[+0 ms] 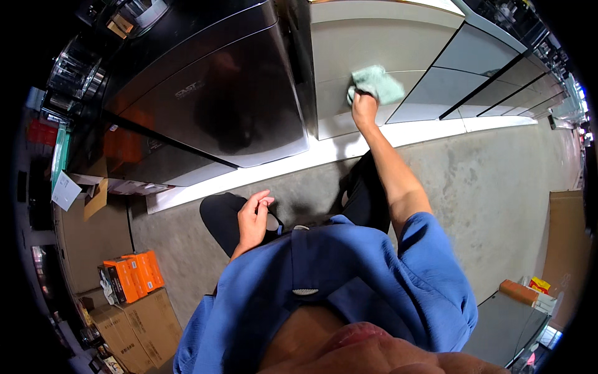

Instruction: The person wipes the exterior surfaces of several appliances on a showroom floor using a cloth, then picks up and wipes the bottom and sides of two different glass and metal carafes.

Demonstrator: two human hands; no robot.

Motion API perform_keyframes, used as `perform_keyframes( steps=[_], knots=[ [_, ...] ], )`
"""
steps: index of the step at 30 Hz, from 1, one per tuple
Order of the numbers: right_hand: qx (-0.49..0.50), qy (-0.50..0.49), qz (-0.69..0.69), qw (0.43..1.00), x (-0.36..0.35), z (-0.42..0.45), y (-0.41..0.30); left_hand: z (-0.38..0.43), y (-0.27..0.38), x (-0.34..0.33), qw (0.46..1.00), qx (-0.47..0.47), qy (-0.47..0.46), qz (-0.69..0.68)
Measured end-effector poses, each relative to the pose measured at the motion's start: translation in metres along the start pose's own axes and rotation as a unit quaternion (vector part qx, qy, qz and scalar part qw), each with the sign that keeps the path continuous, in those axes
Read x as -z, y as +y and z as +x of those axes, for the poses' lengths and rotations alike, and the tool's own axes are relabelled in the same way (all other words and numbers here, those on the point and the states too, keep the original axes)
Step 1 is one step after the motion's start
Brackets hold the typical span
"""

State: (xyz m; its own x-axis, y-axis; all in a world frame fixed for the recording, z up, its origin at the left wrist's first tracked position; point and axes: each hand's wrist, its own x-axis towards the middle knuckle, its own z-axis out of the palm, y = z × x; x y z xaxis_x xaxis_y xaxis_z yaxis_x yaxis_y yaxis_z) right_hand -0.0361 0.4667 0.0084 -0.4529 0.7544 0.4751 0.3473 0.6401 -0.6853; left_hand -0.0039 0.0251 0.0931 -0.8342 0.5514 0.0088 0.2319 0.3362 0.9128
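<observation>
My right hand [365,108] grips a light green cloth [380,85] and holds it against the front of a pale grey appliance cabinet [338,46]. Beyond my left knee's inner side, my left hand [253,219] rests over my leg, its fingers loosely curled and no object visible in them. To the left stands a dark, glossy SAST appliance [243,98], whose front mirrors light and dark shapes. Farther right, more grey-fronted appliances [472,56] continue the row.
A white plinth [271,175] runs under the row, along the concrete floor [467,173]. Cardboard boxes [149,327] with orange boxes [140,273] on top stand at lower left. A dark grey surface [504,322] lies at lower right, near a large cardboard sheet [563,252].
</observation>
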Motion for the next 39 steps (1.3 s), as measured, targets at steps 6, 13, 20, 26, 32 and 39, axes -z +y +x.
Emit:
perform_keyframes(
  steps=[6,13,20,26,32,39],
  knots=[
    [0.011,0.110,0.103,0.989,0.063,0.026,0.004,0.001,-0.006,-0.001,1.000,0.011,-0.020,-0.009],
    [0.056,0.264,0.088,0.959,0.142,0.166,-0.020,0.002,-0.008,-0.001,1.000,0.022,-0.001,-0.017],
    [-0.301,0.268,0.107,0.909,0.039,0.108,0.082,-0.011,-0.013,0.010,0.997,0.059,0.039,-0.030],
    [-0.488,-0.148,0.566,0.647,-0.068,-0.024,0.052,-0.002,-0.006,0.006,0.996,0.068,0.014,-0.058],
    [-0.373,0.001,0.564,0.737,-0.020,0.021,0.033,0.002,-0.015,0.014,0.992,0.080,0.041,-0.083],
    [-0.434,0.174,0.276,0.840,0.062,0.114,0.037,-0.030,-0.042,0.043,0.960,0.178,0.130,-0.176]
  ],
)
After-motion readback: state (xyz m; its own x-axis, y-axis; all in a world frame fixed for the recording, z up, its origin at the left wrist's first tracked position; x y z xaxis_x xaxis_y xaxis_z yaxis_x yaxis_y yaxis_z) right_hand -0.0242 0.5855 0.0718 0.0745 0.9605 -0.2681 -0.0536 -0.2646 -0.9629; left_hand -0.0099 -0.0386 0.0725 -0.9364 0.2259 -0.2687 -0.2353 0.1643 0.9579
